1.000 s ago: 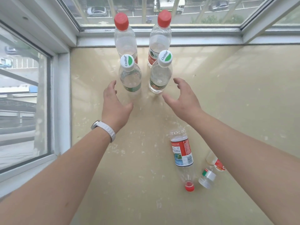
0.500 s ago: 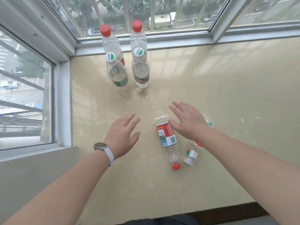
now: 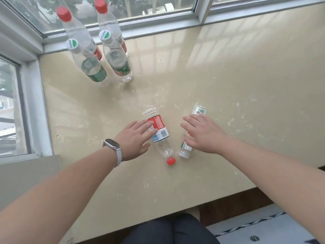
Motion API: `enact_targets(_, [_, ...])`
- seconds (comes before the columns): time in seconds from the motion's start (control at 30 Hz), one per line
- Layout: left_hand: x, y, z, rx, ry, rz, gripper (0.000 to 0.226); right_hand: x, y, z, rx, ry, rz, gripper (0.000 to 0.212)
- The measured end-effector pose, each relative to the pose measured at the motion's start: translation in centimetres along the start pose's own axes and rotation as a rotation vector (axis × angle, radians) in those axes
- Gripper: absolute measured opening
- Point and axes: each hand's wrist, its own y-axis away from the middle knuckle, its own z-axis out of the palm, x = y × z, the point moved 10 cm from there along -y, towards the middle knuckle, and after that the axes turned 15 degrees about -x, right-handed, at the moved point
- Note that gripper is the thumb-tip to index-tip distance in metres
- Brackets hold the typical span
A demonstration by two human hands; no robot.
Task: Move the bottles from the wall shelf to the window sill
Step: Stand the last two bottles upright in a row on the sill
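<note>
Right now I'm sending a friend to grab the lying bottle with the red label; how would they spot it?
On the beige window sill, look toward the near edge, away from the four upright bottles by the glass. Two bottles lie there on their sides; take the red-label bottle under the left hand. Unlike its white-capped neighbour, it has a red cap pointing at the person.

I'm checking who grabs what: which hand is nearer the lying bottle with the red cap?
Left. The left hand has its fingertips over the red-cap bottle label; the right hand is off to its right, over the white-cap bottle.
</note>
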Motion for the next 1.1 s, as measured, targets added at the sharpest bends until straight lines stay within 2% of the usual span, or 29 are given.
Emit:
enact_targets(0.17, [1.1,-2.9,0.0,-0.055,-0.17,0.103,0.074,1.3,0.0,1.2,0.009,0.149,-0.032,0.047])
enact_targets(0.37, [2.5,-5.1,1.9,-0.146,-0.294,0.183,0.077,3.3,-1.4,2.9,-0.124,0.266,-0.016,0.069])
enact_targets(0.57, [3.3,-6.1,2.8,-0.146,-0.318,0.178,0.075,4.5,-1.3,4.0,-0.152,0.304,0.031,0.067])
enact_targets(0.7, [3.2,-6.1,2.1,-0.038,-0.299,0.217,0.049,5.3,-0.6,4.8,-0.119,0.26,0.046,0.063])
enact_targets(0.77, [2.8,-5.8,2.0,-0.03,-0.269,0.206,0.044,5.9,-0.1,5.0,-0.117,0.226,0.08,0.062])
enact_targets(0.9, [1.6,-4.8,1.6,-0.05,-0.175,0.125,0.057,7.0,1.2,4.6,-0.052,0.085,0.146,0.061])
enact_targets(1.1, [-1.9,-2.1,-0.4,0.027,-0.012,-0.002,0.063,6.5,2.5,2.7,0.084,-0.138,0.195,0.062])
